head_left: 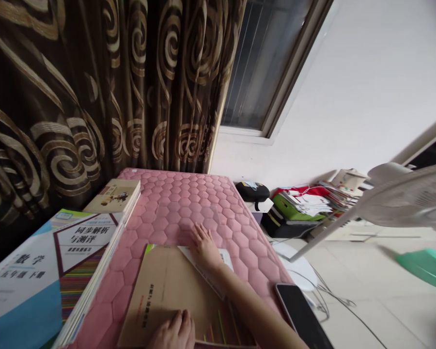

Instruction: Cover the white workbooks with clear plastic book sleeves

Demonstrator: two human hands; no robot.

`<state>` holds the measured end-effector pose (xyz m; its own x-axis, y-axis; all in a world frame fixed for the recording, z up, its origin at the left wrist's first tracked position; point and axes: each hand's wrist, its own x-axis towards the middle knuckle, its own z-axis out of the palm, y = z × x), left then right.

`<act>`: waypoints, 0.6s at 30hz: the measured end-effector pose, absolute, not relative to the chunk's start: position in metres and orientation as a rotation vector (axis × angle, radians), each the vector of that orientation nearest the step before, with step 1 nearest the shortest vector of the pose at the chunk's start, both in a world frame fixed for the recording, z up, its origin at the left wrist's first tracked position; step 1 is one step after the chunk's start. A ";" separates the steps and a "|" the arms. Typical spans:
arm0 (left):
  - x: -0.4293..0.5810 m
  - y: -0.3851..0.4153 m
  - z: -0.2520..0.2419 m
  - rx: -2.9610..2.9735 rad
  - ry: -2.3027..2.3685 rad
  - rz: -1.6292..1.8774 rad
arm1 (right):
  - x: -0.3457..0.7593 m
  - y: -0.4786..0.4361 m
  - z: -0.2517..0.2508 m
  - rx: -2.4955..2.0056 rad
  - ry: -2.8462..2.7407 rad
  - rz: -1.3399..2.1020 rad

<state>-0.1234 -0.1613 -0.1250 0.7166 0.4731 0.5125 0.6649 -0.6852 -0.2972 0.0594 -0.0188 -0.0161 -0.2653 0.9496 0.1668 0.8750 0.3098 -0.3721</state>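
Observation:
A brown-covered book (163, 286) with dark printed characters lies on the pink quilted surface. Its right part shows a white strip and colourful stripes. Beyond its far edge, a clear plastic sheet (170, 213) lies flat on the quilting. My right hand (205, 248) reaches across the book, palm down and fingers stretched out, resting near the book's far edge and the sheet. Close to me, my left hand (174, 332) rests on the book's near part with its fingers laid on the cover; its lower part is cut off by the frame.
On the left stands a stack of workbooks (25, 286) with a smaller beige book (114, 194) behind it. A black phone (301, 312) lies at the right edge. A white fan (414, 198), cables and piled bags and papers (301, 203) are on the right. A patterned curtain (131, 87) hangs behind.

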 end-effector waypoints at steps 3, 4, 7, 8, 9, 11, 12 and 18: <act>-0.129 -0.160 -0.104 -2.673 -0.966 -0.433 | 0.076 -0.058 -0.003 -1.480 -2.256 0.339; -0.132 -0.159 -0.095 -2.768 -1.016 -0.386 | 0.083 -0.076 0.000 -1.448 -2.281 0.375; -0.142 -0.155 -0.060 -3.053 -1.176 -0.249 | 0.104 -0.130 0.002 -1.365 -2.397 0.499; -0.144 -0.153 -0.048 -3.138 -1.214 -0.213 | 0.110 -0.145 0.001 -1.365 -2.415 0.538; -0.147 -0.151 -0.037 -3.218 -1.242 -0.182 | 0.115 -0.158 -0.001 -1.365 -2.442 0.580; -0.149 -0.147 -0.018 -3.345 -1.291 -0.127 | 0.121 -0.174 -0.006 -1.395 -2.486 0.638; -0.150 -0.145 -0.011 -3.385 -1.321 -0.105 | 0.122 -0.178 -0.009 -1.418 -2.503 0.653; -0.151 -0.141 -0.014 -3.458 -1.407 -0.157 | 0.121 -0.179 -0.015 -1.432 -2.477 0.649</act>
